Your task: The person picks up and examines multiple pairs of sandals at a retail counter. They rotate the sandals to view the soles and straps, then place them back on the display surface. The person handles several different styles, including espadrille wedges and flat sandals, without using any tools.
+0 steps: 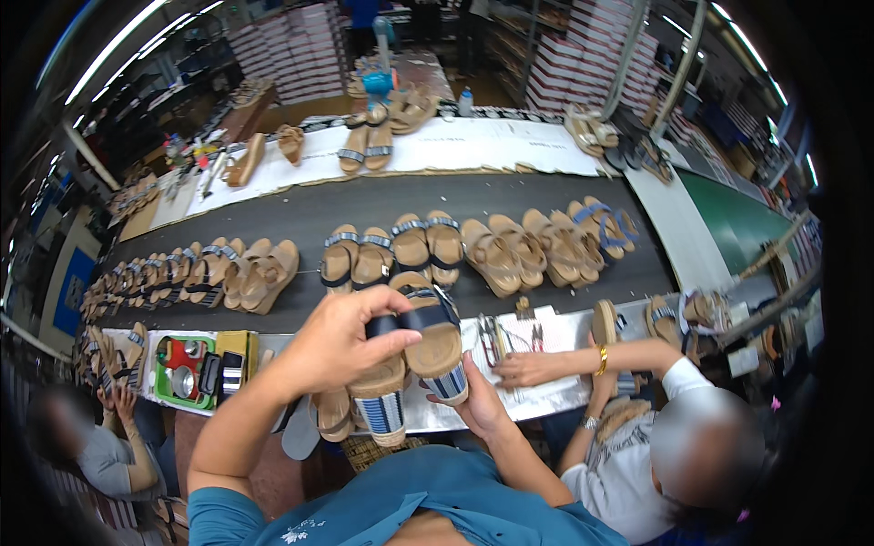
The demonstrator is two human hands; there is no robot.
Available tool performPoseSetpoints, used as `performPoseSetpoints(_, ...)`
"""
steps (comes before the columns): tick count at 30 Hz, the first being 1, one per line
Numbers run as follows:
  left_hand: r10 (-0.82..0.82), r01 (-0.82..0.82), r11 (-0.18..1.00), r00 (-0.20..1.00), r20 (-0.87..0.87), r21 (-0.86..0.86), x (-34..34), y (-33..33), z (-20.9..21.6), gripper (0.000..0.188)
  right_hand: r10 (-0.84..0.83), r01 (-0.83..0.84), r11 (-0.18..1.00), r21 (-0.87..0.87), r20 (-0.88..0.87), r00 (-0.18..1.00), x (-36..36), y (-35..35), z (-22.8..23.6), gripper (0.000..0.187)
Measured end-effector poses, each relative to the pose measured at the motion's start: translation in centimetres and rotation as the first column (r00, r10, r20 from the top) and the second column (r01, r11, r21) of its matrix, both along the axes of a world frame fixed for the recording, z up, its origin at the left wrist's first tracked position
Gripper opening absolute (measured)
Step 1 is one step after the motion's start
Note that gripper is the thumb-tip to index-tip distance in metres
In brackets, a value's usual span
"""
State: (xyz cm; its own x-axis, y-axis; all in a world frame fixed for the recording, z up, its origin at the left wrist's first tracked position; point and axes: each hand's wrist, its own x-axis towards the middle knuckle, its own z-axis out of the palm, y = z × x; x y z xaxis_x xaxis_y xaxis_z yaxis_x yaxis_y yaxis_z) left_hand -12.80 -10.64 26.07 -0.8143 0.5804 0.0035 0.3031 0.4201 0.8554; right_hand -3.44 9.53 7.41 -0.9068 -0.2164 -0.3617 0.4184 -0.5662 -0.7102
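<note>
Two wedge sandals with tan insoles, navy straps and blue-and-white striped heels are held side by side in front of my chest, the right sandal (434, 355) and the left sandal (379, 409). My left hand (337, 337) reaches over from the left, thumb and fingers closed on the navy ankle straps. From below, my right hand (482, 405) cups the heel of the right sandal, its fingers partly hidden behind it. Just left of the pair, a plain tan sandal (331, 414) rests at the bench edge. Beyond my hands stand similar navy-strapped sandals (428, 241).
A dark conveyor belt (273, 205) carries several rows of sandals. A green tray (168, 350) with metal cups sits at left. To the right, a co-worker's hand (523, 369) rests near pliers (537, 338); another person (109, 446) works at far left.
</note>
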Motion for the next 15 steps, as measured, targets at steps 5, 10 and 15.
performPoseSetpoints(5, 0.139, -0.141, 0.987, 0.99, -0.028, -0.077, -6.1, -6.1, 3.1, 0.027, -0.055, 0.076, 0.95, 0.301, -0.08, 0.995, -4.9, 0.2, -0.9, 0.052)
performPoseSetpoints(10, 0.121, -0.197, 0.921, 0.965, -0.234, -0.337, -15.5, -10.1, 4.9, 0.033, -0.195, 0.244, 0.9, 0.36, -0.168, 0.966, -11.4, 0.6, -1.9, 0.047)
performPoseSetpoints(15, -0.019, -0.254, 0.836, 0.873, -0.488, -0.487, -30.7, -13.9, 3.3, 0.032, -0.24, 0.293, 0.868, 0.401, -0.178, 0.954, -16.8, 0.4, -4.4, 0.041)
